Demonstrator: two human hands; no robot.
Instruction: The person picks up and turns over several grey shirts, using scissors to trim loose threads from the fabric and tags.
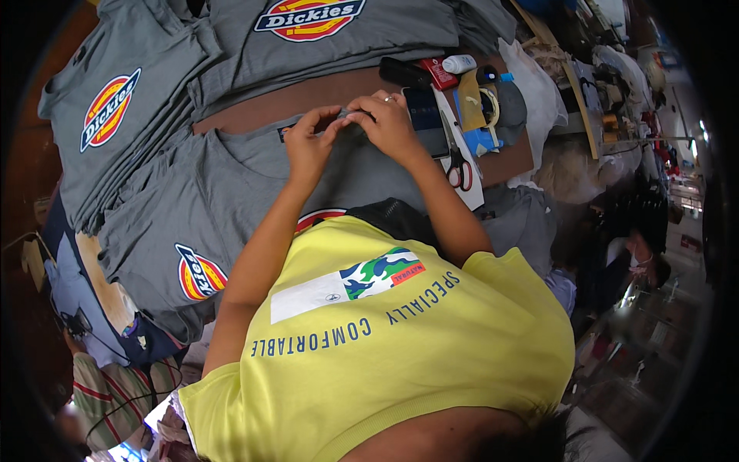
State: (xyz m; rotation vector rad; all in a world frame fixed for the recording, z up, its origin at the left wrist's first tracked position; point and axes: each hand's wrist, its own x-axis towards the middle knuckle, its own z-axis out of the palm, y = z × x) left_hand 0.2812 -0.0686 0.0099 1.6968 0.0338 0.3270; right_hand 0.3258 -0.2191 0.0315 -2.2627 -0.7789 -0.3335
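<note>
A grey T-shirt (pixel 250 165) with a dark neck label lies spread in front of me. Near its upper edge, my left hand (pixel 312 142) pinches the grey fabric between thumb and fingertips. Close beside it, my right hand (pixel 383 123), with a ring on one finger, is closed in a pinch on the same fabric. The fingertips of both hands nearly meet. Whether a thread or something else small is between them is too small to tell. Scissors (pixel 460 171) with red and black handles lie to the right of my right forearm.
Stacked grey T-shirts (pixel 165 69) with oval prints lie at the far side and left. Right of my hands are a dark phone (pixel 422 108), a black case (pixel 404 73), a red pack (pixel 439 75), a white bottle (pixel 459 64) and a tape roll (pixel 490 108). Other people are at both sides.
</note>
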